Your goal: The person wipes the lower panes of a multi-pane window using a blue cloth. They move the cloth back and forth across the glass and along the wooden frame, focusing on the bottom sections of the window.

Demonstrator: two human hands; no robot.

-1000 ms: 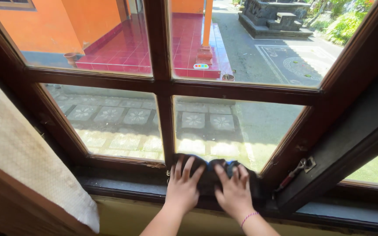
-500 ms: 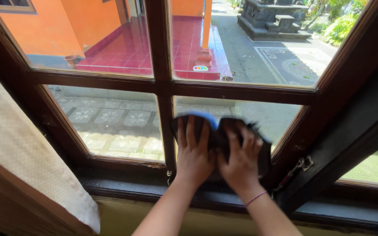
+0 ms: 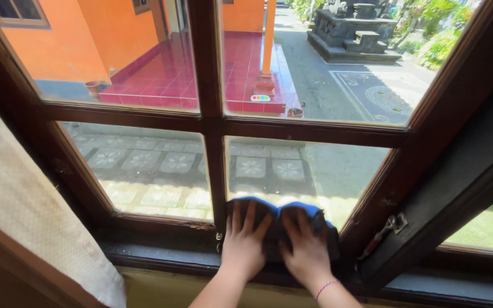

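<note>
We press the dark blue cloth (image 3: 278, 219) flat against the bottom of the lower right pane (image 3: 315, 171) just above the sill (image 3: 161, 251), left hand (image 3: 243, 242) and right hand (image 3: 306, 248) fingers spread wide, the glass above looking unwiped

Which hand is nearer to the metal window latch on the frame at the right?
The right hand: it presses the blue cloth on the pane nearest the latch. The left hand lies farther left, by the central bar.
</note>
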